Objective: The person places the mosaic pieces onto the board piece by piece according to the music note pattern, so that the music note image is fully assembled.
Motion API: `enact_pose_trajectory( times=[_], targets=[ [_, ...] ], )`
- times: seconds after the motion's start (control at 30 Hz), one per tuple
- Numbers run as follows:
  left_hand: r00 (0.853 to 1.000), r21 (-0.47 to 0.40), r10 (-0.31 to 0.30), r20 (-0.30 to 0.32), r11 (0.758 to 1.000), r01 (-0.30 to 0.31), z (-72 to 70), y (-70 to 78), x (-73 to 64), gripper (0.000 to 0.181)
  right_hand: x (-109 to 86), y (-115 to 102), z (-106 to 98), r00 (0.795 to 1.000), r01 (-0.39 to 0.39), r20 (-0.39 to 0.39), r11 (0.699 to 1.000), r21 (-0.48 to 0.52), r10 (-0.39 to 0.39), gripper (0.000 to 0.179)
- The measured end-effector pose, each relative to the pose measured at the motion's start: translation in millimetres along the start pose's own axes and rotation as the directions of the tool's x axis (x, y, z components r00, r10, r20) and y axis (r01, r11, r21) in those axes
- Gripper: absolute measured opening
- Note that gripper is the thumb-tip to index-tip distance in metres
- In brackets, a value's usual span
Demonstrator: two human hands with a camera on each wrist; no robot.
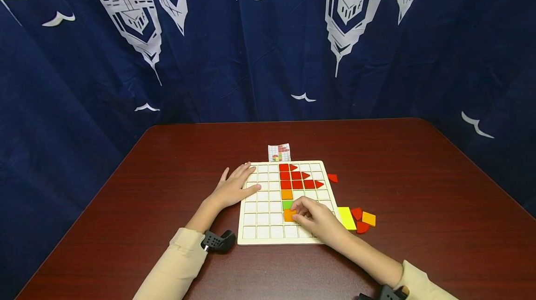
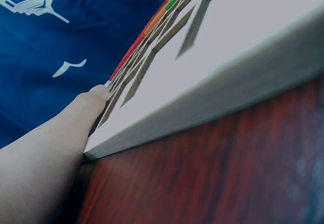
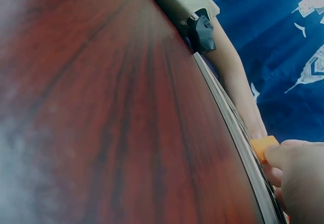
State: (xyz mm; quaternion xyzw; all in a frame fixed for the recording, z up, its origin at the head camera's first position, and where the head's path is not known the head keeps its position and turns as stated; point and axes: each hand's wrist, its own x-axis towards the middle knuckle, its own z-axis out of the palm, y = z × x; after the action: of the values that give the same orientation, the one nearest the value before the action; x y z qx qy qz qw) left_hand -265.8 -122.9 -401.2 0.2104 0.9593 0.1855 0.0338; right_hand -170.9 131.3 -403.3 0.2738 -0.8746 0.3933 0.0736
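A white grid board (image 1: 254, 232) lies on the table, with red squares and red pointed pieces (image 1: 296, 184) in its upper rows. Below them in one column sit an orange square (image 1: 286, 194) and a green square (image 1: 287, 204). My right hand (image 1: 320, 221) pinches another orange square (image 1: 289, 216) between thumb and fingers just under the green one; the right wrist view shows this orange square (image 3: 264, 146) tilted at the fingertips. My left hand (image 1: 234, 188) rests with spread fingers on the board's left edge, the thumb (image 2: 93, 95) along its side in the left wrist view.
A small printed card (image 1: 278, 152) lies behind the board. Right of the board are a yellow square (image 1: 346, 218), an orange square (image 1: 369, 218), red pieces (image 1: 362, 227) and a lone red piece (image 1: 332, 178). A blue patterned curtain (image 1: 268, 58) hangs behind the brown table (image 1: 418, 174).
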Motion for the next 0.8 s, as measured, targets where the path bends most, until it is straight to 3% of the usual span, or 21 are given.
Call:
enact_pose_trajectory(
  times=[0.17, 0.5, 0.8],
  targets=[
    [1.000, -0.015, 0.001, -0.001, 1.000, -0.001, -0.4, 0.5, -0.9, 0.069, 1.3, -0.6, 1.6, 0.999, -0.026, 0.027, 1.000, 0.002, 0.026, 0.014],
    [1.000, -0.014, 0.013, -0.009, 1.000, -0.013, -0.6, -0.4, -1.1, 0.069, 2.3, 2.6, 0.7, 1.000, 0.020, 0.019, 1.000, -0.017, -0.020, 0.016],
    [1.000, -0.024, 0.008, -0.005, 1.000, -0.008, 0.5, -0.4, -0.9, 0.069, 2.6, 1.3, -0.9, 0.998, -0.039, 0.046, 0.999, -0.026, 0.041, 0.011]
  ],
)
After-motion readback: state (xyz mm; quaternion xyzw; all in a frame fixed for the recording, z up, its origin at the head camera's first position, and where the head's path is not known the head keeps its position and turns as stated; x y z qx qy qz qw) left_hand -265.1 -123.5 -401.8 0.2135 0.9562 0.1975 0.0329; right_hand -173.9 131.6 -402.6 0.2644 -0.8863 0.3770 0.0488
